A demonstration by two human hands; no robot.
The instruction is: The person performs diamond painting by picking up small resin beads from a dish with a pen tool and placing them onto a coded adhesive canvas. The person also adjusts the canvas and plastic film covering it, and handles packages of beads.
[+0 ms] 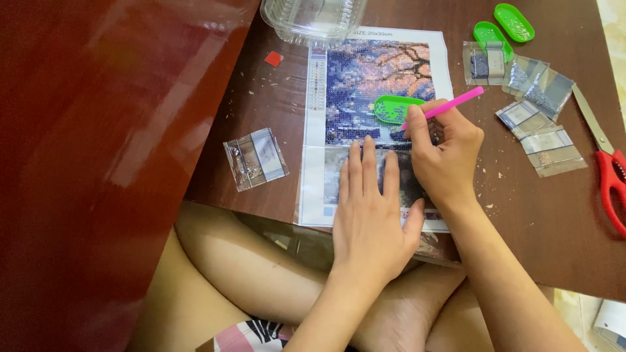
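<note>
Pen tip and the spot it touches are hidden behind the fingers of the right hand (445,153), so the exact contact on the canvas cannot be made out. A pink pen (450,104) is pinched between thumb and fingers of that hand; its long axis runs from the hidden tip up towards two o'clock, the free end pointing at the packets. The bead canvas (375,85) is laid lengthwise on the brown table (541,221), its near edge cut off by both wrists and its far edge partly covered by a clear plastic box (313,19). The left hand (373,212) is pressed flat on the unfinished lower part, fingers straight and close together, holding nothing. A green tray (394,109) is seen on the canvas at eleven o'clock from the right hand, touching the pen. At three o'clock, small clear bead packets (538,114) are spread, with red scissors (610,173) partly cropped by the frame edge.
</note>
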